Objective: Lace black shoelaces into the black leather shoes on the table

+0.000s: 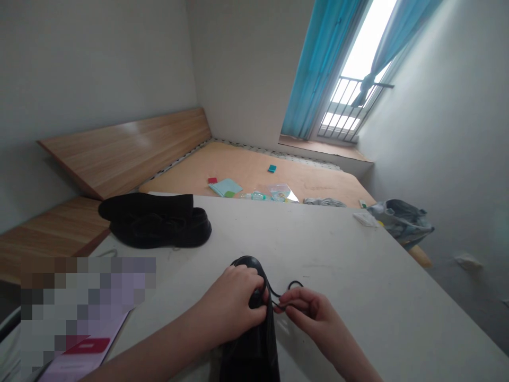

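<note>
**Both hands at the lace of a black shoe on the near edge of the desk**

A black shoe (250, 339) lies at the near middle of the white desk (358, 276), its toe pointing away from the person. The left hand (234, 307) is curled over the top of the shoe, fingers closed around the lacing area and partly hiding it. The right hand (314, 313) sits just right of the shoe, its fingertips pinching a thin black lace (288, 297) that loops out to the right and lies partly on the desk. The two hands are close together, almost touching at the lace.

At the far left of the desk rests a second black shoe (163, 228), with a dark cloth-like piece (147, 206) lying over its far side. A pink and white paper (85, 353) lies at the near left corner. Beyond the desk is a bare bed platform (318, 180) strewn with small packets and cards, and a window with blue curtains (318, 63) stands at the far right.
</note>
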`<state>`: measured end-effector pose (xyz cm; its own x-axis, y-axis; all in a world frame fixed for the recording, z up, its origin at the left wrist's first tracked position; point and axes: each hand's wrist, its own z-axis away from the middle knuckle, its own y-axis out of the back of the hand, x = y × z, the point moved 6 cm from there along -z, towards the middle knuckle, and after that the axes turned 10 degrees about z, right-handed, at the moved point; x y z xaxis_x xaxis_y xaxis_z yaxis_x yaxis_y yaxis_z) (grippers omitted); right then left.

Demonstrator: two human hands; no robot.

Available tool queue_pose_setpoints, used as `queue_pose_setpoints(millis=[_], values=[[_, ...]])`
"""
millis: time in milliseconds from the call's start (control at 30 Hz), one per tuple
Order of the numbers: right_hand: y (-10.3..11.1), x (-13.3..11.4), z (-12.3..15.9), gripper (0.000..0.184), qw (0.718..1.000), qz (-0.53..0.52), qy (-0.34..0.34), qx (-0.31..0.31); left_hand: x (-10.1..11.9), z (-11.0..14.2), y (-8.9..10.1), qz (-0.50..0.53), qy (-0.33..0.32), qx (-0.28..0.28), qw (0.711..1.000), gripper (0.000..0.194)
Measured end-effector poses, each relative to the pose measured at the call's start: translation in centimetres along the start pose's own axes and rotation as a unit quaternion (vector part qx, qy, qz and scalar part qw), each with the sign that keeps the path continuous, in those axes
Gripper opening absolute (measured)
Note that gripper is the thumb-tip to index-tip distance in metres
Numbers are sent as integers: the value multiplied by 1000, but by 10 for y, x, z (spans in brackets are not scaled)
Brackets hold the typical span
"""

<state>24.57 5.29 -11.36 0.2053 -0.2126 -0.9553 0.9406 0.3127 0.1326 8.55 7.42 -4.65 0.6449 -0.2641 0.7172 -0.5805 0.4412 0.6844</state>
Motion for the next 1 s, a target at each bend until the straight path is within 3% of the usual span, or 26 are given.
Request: queue_pose_setpoints(millis=[100,233,433,600,700,833,1000], values=[[-2,7,1,38,1000,24,-8,14,-1,1,-2,1,-1,1,1000,6],[1,6,2,19,987,153,11,43,0,1,-4,1,-12,2,1000,7],[-2,-13,10,15,909,402,57,97,0,0,-7,-15,-40,-6,999,5],[-14,-30,12,14,874,467,97,94,1,-1,-7,-28,-49,1,998,4],[-16,-34,11,15,875,465,114,74,3,-2,-10,-52,-45,5,998,4],[-15,-31,10,12,914,389,117,16,9,-1,-11,-80,-69,13,994,15],[-10,-42,11,20,927,329,179,19,13,5,11,-25,-80,36,996,14]])
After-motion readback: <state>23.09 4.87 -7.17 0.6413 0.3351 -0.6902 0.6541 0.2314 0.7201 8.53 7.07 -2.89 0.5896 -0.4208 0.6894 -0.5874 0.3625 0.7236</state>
